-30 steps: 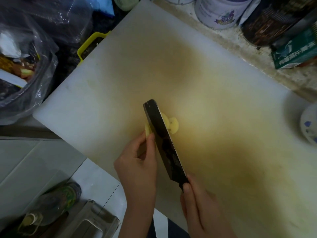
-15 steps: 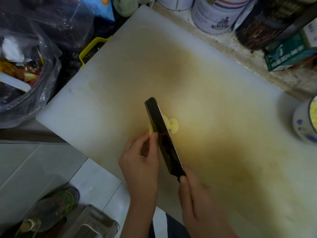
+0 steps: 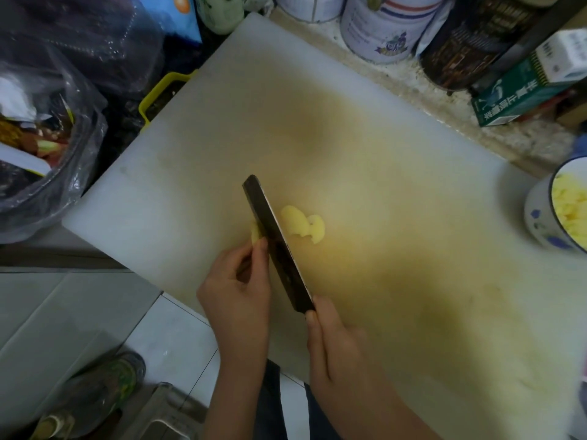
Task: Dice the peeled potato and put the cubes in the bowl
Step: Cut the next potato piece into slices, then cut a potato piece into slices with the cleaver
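Yellow potato lies on the board, mid-slicing: the left grip pinches its stub, the right grip curls round the knife. Next, probably crosscuts into cubes for the bowl.

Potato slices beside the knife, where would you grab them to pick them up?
Probably by their rounded outer edges, pinching from above on the side away from the knife. The slices lie flat and overlapping on the board, so there is little height to grasp, and the blade blocks their left side.
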Demonstrator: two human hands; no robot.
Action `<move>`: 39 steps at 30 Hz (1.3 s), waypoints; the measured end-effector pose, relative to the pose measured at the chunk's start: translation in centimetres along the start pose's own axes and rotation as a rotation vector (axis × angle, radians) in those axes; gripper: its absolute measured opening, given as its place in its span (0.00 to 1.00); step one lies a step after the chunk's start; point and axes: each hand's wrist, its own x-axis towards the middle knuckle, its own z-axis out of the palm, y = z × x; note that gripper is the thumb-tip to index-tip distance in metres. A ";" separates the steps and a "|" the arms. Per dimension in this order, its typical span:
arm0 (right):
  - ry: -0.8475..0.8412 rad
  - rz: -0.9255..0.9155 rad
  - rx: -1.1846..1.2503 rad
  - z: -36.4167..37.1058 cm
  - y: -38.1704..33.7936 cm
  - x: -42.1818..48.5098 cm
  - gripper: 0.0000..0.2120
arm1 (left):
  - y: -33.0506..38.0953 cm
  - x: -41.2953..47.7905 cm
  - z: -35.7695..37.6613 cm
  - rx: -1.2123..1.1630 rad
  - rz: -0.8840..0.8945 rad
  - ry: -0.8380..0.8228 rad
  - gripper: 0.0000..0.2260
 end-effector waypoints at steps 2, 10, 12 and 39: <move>0.015 -0.034 0.017 0.2 0.1 0.0 0.11 | 0.0 0.2 -0.2 -0.017 -0.019 -0.009 0.06; -0.021 0.000 0.118 2.3 1.0 0.9 0.22 | -0.4 0.1 -0.6 -0.065 -0.041 -0.014 0.08; -0.039 0.032 0.171 2.1 1.0 2.1 0.20 | -0.5 0.0 -0.6 -0.063 -0.038 -0.003 0.08; 0.171 0.350 0.371 -3.5 1.9 -3.0 0.12 | 0.7 6.1 -2.1 0.072 0.070 -0.426 0.08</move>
